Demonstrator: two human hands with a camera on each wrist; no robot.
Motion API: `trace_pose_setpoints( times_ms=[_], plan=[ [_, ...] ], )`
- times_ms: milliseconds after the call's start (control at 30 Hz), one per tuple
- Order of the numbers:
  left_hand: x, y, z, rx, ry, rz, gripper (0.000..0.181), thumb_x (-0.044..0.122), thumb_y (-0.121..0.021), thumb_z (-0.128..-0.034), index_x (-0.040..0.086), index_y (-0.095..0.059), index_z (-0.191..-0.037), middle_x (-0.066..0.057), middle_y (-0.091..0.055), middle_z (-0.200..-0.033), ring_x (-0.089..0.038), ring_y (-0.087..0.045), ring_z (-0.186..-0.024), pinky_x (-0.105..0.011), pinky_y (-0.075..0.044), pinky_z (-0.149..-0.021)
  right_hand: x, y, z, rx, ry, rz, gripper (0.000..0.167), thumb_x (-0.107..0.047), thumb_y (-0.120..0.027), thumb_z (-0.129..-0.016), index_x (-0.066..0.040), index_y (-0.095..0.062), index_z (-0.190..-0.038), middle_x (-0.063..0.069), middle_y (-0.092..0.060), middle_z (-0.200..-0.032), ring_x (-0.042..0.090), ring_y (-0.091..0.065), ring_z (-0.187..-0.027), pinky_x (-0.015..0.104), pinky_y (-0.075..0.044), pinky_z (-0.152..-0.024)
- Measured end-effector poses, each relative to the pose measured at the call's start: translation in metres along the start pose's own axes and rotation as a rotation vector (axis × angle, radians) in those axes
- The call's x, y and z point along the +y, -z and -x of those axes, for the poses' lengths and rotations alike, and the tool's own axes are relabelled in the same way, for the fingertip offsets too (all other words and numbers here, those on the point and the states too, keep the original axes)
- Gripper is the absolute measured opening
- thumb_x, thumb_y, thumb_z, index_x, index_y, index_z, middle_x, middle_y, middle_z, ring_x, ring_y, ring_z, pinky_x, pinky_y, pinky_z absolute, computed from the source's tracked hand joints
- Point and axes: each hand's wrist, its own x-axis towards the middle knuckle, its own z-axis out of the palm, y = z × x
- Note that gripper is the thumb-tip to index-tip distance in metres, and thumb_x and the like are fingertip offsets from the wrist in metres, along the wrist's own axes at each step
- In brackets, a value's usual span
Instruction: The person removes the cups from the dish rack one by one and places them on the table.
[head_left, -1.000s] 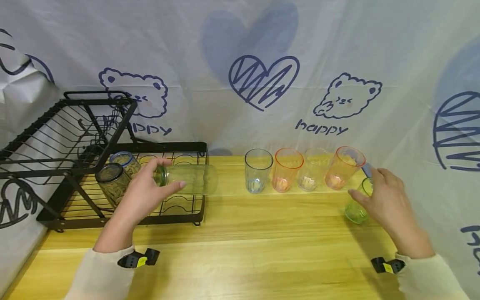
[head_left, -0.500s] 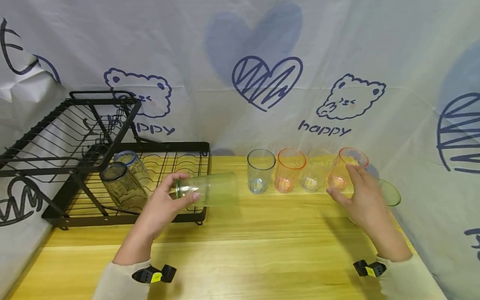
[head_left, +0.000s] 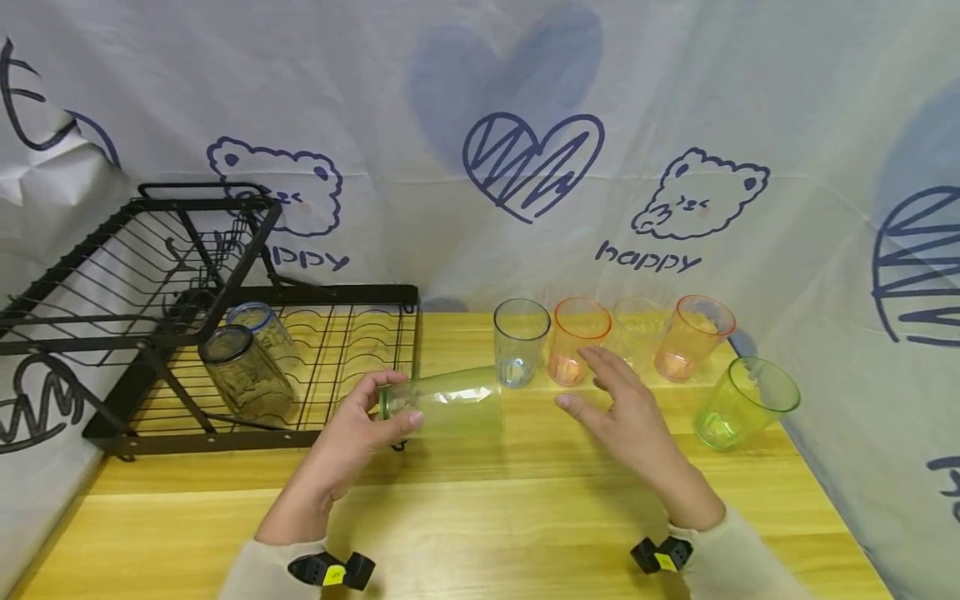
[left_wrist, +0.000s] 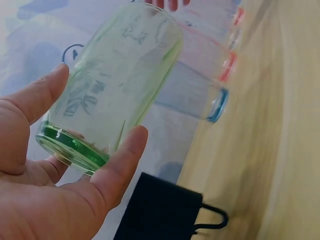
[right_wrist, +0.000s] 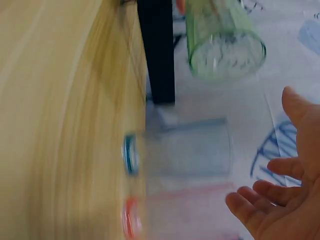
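My left hand grips a green-tinted drinking glass by its base end, the glass lying on its side in the air with its mouth toward the right. In the left wrist view, thumb and fingers sit around the thick green base of the glass. My right hand holds nothing; its fingers are spread and apart from that glass, in front of the orange-rimmed glass. In the right wrist view the hand is beside the mouth of the green glass. Another green glass stands upright at the right.
A black two-tier dish rack stands at the left, with a dark glass and a blue-rimmed glass upside down in it. Along the back stand a blue glass, a clear glass and a red-rimmed glass. A patterned cloth hangs behind.
The left hand has brought its green glass rightward and nearer, away from the rack. The right hand has left the other green glass standing at the right and moved left toward the first one.
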Motion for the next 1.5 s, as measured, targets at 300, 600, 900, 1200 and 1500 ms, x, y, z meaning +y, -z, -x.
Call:
trace_pose_setpoints(
  times_ms=[300, 600, 900, 1200, 1500],
  plan=[
    [-0.007, -0.015, 0.000, -0.074, -0.022, 0.025, 0.063, 0.013, -0.079, -0.0945, 0.009, -0.044, -0.147, -0.017, -0.047, -0.147, -0.029, -0.057, -0.118, -0.035, -0.056, -0.095, -0.030, -0.023, 0.003, -0.262, 0.029, -0.344, 0.100, -0.033, -0.086, -0.089, -0.032, -0.025, -0.168, 0.013, -0.020, -0.174, 0.039, -0.043, -0.150, 0.051, -0.050, -0.113],
    [-0.010, -0.025, 0.000, -0.108, -0.035, 0.064, 0.063, 0.009, -0.079, -0.0926, 0.008, -0.046, -0.146, -0.017, -0.048, -0.144, -0.028, -0.059, -0.114, -0.037, -0.058, -0.094, -0.039, -0.033, 0.007, -0.286, 0.044, -0.394, 0.106, -0.032, -0.090, -0.086, -0.036, -0.023, -0.168, 0.010, -0.020, -0.175, 0.042, -0.044, -0.147, 0.047, -0.055, -0.108],
    [-0.012, -0.029, 0.001, -0.124, -0.028, 0.090, 0.065, 0.010, -0.080, -0.0926, 0.007, -0.045, -0.147, -0.018, -0.048, -0.149, -0.027, -0.058, -0.120, -0.035, -0.056, -0.097, -0.038, -0.038, 0.010, -0.276, -0.006, -0.506, 0.099, -0.024, -0.090, -0.086, -0.038, -0.031, -0.164, 0.005, -0.033, -0.169, 0.043, -0.048, -0.144, 0.039, -0.059, -0.102],
    [-0.016, -0.032, 0.002, -0.126, -0.004, 0.093, 0.063, 0.013, -0.081, -0.0928, 0.010, -0.048, -0.147, -0.016, -0.049, -0.150, -0.023, -0.060, -0.115, -0.033, -0.057, -0.094, -0.038, -0.039, 0.010, -0.252, -0.033, -0.588, 0.091, -0.015, -0.090, -0.085, -0.032, -0.040, -0.160, 0.005, -0.044, -0.159, 0.033, -0.054, -0.125, 0.029, -0.061, -0.070],
    [-0.018, -0.033, 0.002, -0.078, -0.011, 0.011, 0.063, 0.018, -0.083, -0.0914, 0.012, -0.053, -0.147, -0.011, -0.049, -0.155, -0.026, -0.054, -0.117, -0.032, -0.054, -0.094, -0.037, -0.038, 0.011, -0.213, -0.058, -0.547, 0.088, -0.020, -0.089, -0.087, -0.034, -0.041, -0.160, 0.007, -0.053, -0.148, 0.030, -0.055, -0.129, 0.030, -0.060, -0.085]
  ],
)
